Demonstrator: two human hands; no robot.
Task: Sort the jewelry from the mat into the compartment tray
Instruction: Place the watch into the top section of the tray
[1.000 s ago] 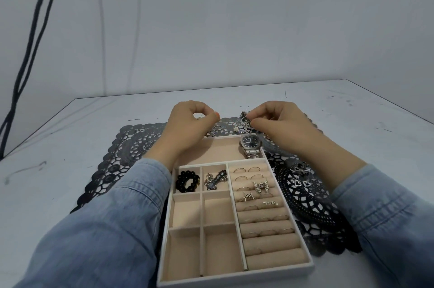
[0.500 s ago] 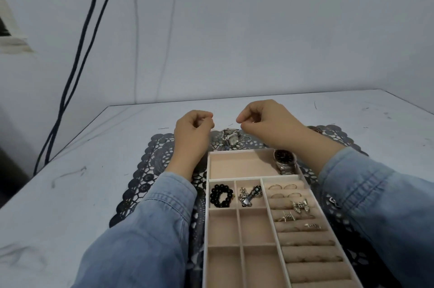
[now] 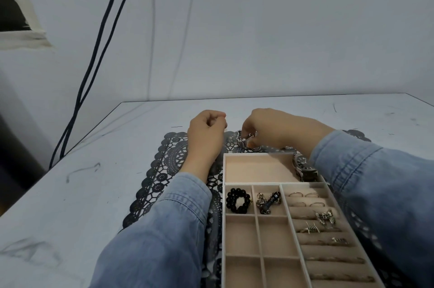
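2 hands point(image 3: 234, 130) work above a metal chain at the mat's far edge, just beyond the tray.

Right hand point(image 3: 270, 128) pinches the chain point(image 3: 246, 141), a small silvery cluster on the black lace mat point(image 3: 169, 165); left hand point(image 3: 206, 130) is curled shut, its contents hidden. The tray point(image 3: 258, 168) already holds a watch point(image 3: 304, 168), beads point(image 3: 238, 200) and rings point(image 3: 305, 195). The chain looks light, limp and apt to snag in the lace; lifting it by a link near the clasp seems safest.
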